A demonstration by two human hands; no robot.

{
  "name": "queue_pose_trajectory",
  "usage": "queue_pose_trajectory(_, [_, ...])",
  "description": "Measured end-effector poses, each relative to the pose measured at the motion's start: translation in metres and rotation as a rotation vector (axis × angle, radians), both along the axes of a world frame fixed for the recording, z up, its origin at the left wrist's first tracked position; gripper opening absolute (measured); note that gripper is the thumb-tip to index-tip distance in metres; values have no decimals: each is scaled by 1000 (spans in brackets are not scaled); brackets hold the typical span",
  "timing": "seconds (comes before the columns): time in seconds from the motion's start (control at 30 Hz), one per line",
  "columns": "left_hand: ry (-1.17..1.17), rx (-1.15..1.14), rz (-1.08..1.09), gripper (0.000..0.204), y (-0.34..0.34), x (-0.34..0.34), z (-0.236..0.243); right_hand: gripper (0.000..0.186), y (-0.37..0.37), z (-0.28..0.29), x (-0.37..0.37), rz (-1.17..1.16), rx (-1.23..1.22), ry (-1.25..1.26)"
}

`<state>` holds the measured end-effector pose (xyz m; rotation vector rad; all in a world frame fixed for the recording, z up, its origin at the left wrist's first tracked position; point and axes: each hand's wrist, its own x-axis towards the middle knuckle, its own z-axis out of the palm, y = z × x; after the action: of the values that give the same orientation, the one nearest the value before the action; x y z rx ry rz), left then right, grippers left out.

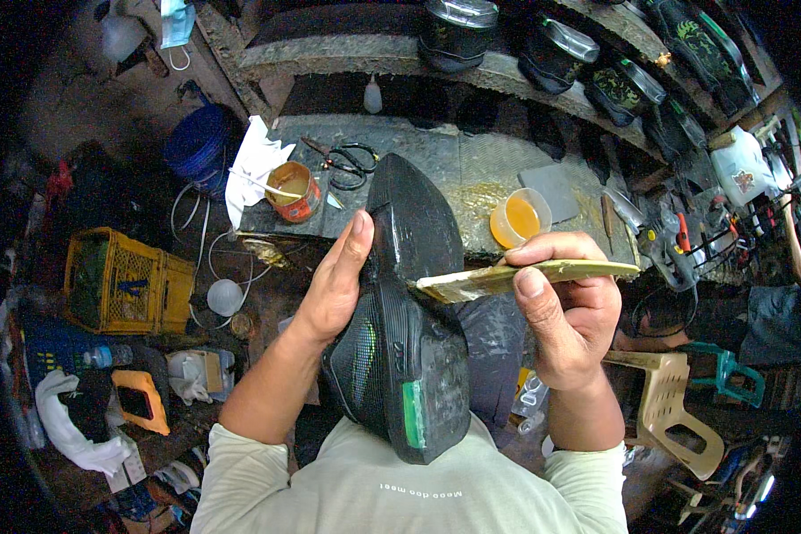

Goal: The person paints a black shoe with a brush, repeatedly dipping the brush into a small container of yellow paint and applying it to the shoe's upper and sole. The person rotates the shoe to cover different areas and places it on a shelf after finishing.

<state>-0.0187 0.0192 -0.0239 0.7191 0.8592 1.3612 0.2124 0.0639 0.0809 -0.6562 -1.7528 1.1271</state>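
Note:
My left hand (336,280) grips a black shoe (418,347) from its left side, fingers mostly hidden behind it. The shoe stands lengthwise before my chest, with mesh on its left side and a green patch near its lower end. Between the thumb and fingers of my right hand (565,311) is a flat, yellowish brush (525,277). Its pale, worn end lies against the shoe's middle, or just over it; I cannot tell which. Beyond my right hand stands a clear plastic cup (534,212) of orange liquid, apparently glue.
On the bench (329,133) are an orange-red can (294,191) with a stick in it, black-handled scissors (351,165) and white paper (254,169). Black shoes (556,53) line the shelf above. A yellow crate (116,280) stands left, a beige plastic chair (672,400) right.

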Motion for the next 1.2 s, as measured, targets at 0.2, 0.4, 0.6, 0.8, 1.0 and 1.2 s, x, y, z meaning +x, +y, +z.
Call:
queue_pose_trajectory(0.2, [62, -4, 46, 63, 0, 1, 4, 18, -1, -1, 1, -4, 6, -18])
queue_pose_trajectory(0.4, [58, 12, 45, 64, 2, 2, 9, 18, -2, 0, 3, 5, 3, -18])
queue_pose_trajectory(0.6, [155, -18, 96, 64, 1, 1, 12, 17, -4, 4, 7, 9, -8, -70])
queue_pose_trajectory(0.8, [37, 31, 32, 63, 3, 3, 11, 17, -3, 3, 5, -29, 3, 3])
queue_pose_trajectory(1.0, [43, 29, 55, 63, 4, 6, 13, 18, -3, 2, 7, -18, 41, -25])
queue_pose_trajectory(1.2, [50, 21, 64, 63, 2, 5, 19, 17, -3, 0, 8, -26, 80, -30])
